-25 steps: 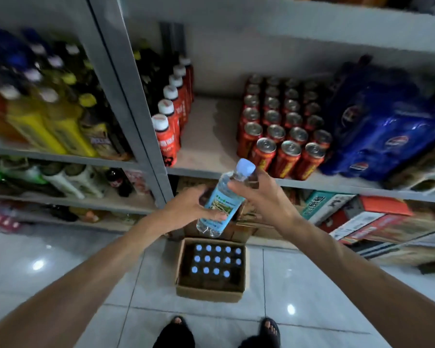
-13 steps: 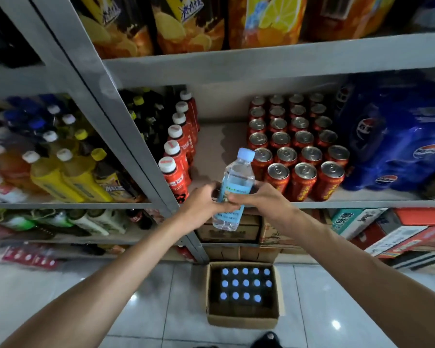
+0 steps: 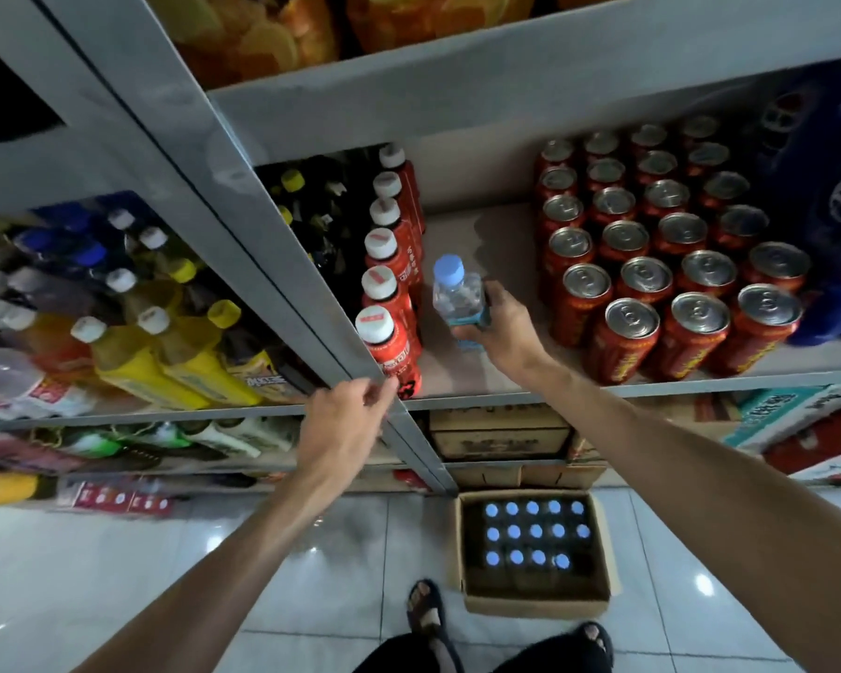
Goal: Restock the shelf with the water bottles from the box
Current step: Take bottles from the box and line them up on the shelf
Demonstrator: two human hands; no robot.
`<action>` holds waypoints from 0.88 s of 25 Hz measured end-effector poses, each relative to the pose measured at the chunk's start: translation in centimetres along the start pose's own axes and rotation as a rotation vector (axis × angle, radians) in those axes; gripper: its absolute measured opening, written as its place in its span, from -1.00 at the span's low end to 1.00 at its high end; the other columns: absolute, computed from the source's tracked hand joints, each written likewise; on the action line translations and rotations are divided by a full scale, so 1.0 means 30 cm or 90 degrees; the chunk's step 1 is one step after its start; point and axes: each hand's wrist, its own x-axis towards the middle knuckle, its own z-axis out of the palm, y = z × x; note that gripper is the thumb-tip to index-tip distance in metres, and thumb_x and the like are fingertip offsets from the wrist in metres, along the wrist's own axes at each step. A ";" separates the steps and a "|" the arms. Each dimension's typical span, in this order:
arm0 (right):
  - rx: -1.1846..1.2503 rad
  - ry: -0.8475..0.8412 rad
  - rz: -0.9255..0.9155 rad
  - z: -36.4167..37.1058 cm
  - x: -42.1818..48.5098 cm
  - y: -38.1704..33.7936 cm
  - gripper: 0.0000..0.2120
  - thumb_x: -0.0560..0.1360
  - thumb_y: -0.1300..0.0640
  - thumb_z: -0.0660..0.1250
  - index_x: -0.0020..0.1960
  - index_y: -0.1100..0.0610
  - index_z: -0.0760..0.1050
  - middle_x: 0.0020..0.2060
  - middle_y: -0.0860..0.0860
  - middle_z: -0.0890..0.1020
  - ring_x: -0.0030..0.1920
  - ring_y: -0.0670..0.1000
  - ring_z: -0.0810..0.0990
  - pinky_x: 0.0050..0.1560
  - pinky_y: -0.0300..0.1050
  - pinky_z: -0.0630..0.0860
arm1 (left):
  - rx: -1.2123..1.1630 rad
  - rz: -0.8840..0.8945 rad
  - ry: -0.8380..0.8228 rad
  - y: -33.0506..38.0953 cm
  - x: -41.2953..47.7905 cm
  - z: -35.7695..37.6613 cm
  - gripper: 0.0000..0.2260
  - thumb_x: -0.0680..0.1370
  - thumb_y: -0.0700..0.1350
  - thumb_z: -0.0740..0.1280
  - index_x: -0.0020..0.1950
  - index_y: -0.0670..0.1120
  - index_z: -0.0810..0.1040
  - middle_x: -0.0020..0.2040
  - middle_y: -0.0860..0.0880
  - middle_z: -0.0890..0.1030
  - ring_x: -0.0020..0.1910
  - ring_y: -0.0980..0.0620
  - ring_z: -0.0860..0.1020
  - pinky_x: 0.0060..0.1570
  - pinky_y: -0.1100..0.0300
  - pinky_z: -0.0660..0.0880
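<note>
My right hand (image 3: 503, 330) grips a clear water bottle (image 3: 456, 296) with a blue cap, held upright over the bare strip of the grey shelf (image 3: 477, 235) between the red bottles and the red cans. Whether its base touches the shelf is hidden by my fingers. My left hand (image 3: 345, 420) hangs free in front of the shelf post, fingers loosely curled and holding nothing. On the floor below stands an open cardboard box (image 3: 535, 604) with several blue-capped water bottles (image 3: 535, 531) standing in it.
A row of red bottles with white caps (image 3: 389, 308) borders the gap on the left, a block of red cans (image 3: 651, 264) on the right. A slanted metal shelf post (image 3: 273, 264) stands left of the gap. My sandalled feet (image 3: 428, 609) stand by the box.
My left hand has let go of the bottle and dropped back to the shelf post. My right hand alone has carried the bottle up and forward into the gap on the shelf.
</note>
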 end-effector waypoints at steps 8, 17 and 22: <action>-0.044 0.025 -0.002 -0.073 0.149 0.057 -0.42 0.40 0.23 0.50 0.34 0.17 0.34 0.08 -0.02 0.56 0.06 -0.08 0.53 -0.11 -0.45 0.46 | 0.334 0.259 -0.258 0.067 0.098 0.320 -0.33 0.58 0.17 0.19 0.56 -0.12 0.05 0.54 -0.25 0.13 0.53 -0.19 0.08 0.51 -0.04 0.10; -0.101 0.098 -0.028 0.003 0.210 0.184 -0.40 0.33 0.24 0.56 0.29 0.16 0.40 0.23 0.10 0.54 0.22 0.07 0.55 0.23 -0.01 0.52 | 0.363 0.249 -0.329 0.157 0.309 0.328 -0.34 0.50 0.22 0.31 0.47 -0.13 0.31 0.36 -0.26 0.44 0.35 -0.21 0.39 0.38 -0.01 0.31; -0.073 0.075 -0.029 0.034 0.289 0.169 -0.48 0.37 0.28 0.52 0.26 0.19 0.41 0.20 0.08 0.59 0.13 -0.02 0.57 0.05 -0.21 0.48 | 0.343 0.223 -0.335 0.182 0.339 0.313 -0.39 0.39 0.25 0.43 0.26 -0.14 0.51 0.13 -0.19 0.62 0.15 -0.15 0.57 0.16 0.04 0.50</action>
